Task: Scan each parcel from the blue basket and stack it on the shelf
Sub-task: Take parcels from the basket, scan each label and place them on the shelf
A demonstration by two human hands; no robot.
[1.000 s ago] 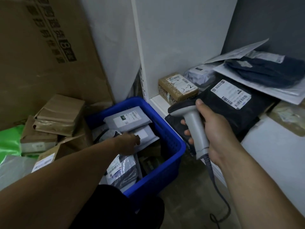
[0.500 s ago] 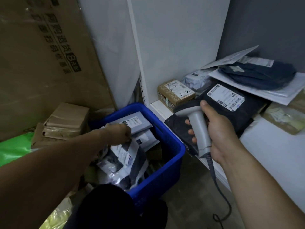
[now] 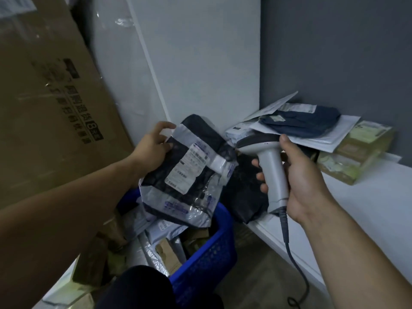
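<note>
At the far left a large cardboard box (image 3: 44, 97) is stood upright, clear of the work. Beside it the left hand (image 3: 151, 148) is raised above the blue basket (image 3: 207, 259). A dark parcel (image 3: 194, 197) in a clear and grey bag is gripped at its upper left corner, with the fingers (image 3: 166, 125) curled over the edge and the thumb pressed on the face. The parcel is held tilted, with its white label (image 3: 189, 168) turned up and toward the right, apparently so that the barcode can be read. More parcels are seen in the basket below, so the job is judged well short of done.

To the right, a grey scanner (image 3: 267, 166) is held in the right hand (image 3: 305, 175), the fingers (image 3: 259, 175) wrapped tight round the handle. Its head is aimed left at the label, just beside the parcel's right edge. Whether the trigger is pressed cannot be told. A cable (image 3: 292, 253) is trailed down toward the floor.

Farther right, along the back edge of the shelf (image 3: 367, 208), other parcels (image 3: 301, 123) are piled against the grey wall. This one is expected to be laid there once read.
</note>
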